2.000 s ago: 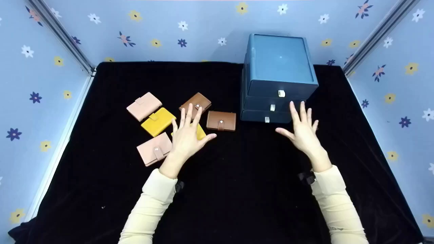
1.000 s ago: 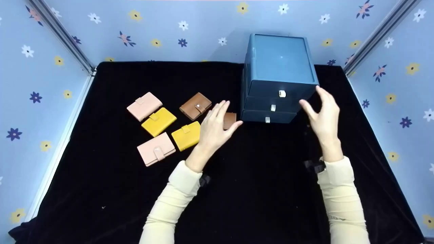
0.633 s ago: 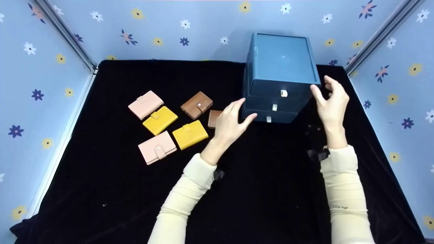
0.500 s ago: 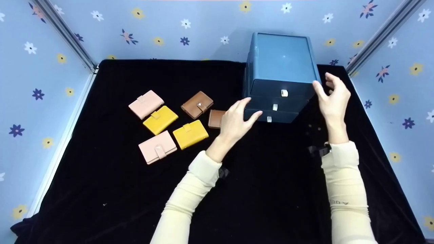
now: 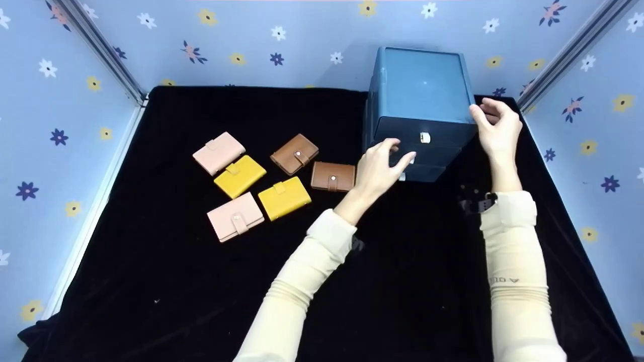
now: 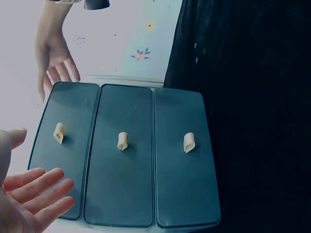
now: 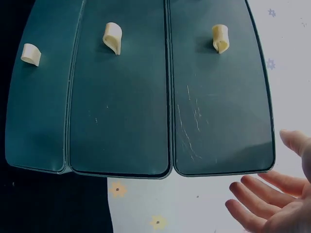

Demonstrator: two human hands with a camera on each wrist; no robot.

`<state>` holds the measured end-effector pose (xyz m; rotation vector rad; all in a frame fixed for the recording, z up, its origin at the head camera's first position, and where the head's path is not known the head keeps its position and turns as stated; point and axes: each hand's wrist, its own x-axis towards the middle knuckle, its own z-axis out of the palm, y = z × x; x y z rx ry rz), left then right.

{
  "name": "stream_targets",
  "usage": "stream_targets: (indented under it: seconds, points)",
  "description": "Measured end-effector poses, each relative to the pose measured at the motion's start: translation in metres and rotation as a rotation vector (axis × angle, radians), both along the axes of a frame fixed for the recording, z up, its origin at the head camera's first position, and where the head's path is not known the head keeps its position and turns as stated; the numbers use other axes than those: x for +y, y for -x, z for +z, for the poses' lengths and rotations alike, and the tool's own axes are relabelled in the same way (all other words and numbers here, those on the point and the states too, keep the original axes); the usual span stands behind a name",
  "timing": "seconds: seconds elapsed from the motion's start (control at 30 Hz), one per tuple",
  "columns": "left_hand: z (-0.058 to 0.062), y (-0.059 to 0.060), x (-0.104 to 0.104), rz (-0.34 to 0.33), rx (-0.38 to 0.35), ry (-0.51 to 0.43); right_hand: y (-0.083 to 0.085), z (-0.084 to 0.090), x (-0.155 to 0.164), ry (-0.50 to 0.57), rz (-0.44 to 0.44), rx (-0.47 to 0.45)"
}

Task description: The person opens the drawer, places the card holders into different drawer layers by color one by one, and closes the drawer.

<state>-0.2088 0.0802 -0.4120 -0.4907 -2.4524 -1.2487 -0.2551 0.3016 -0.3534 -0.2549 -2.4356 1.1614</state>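
Note:
A blue three-drawer box (image 5: 422,83) stands at the back right, its dark drawer fronts shut, each with a small pale pull tab (image 5: 425,137). My left hand (image 5: 378,168) hovers before the left part of the fronts, thumb and fingers spread apart and holding nothing. In the left wrist view its fingers (image 6: 46,194) lie near the top drawer. At the box's upper right front corner is my right hand (image 5: 500,131), thumb beside the edge; contact is unclear. Its fingers appear relaxed and free in the right wrist view.
Left of the box lie snap-strap wallets: two brown (image 5: 294,153), two yellow (image 5: 240,176) and two pink (image 5: 219,153). They rest on a black cloth (image 5: 201,291). Flower-patterned walls (image 5: 312,30) with metal corner posts (image 5: 100,50) enclose the back and sides.
My left hand has moved right, from over the wallets to the drawer fronts, uncovering the right brown wallet. My right hand has risen to the box's right corner. The drawers stay shut.

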Motion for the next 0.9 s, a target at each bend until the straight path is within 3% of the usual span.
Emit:
stream_targets:
  seconds: [0.33, 0.57, 0.9]
  points:
    - [0.004, 0.017, 0.032, 0.0, -0.194, -0.042, 0.01, 0.002, 0.007, 0.169, 0.062, -0.128]
    - [0.004, 0.025, 0.042, 0.008, -0.311, -0.067, 0.009, 0.004, 0.013, 0.429, 0.142, -0.246]
    - [0.002, 0.033, 0.05, 0.001, -0.408, -0.192, 0.012, -0.002, 0.021, 0.782, 0.229, -0.302]
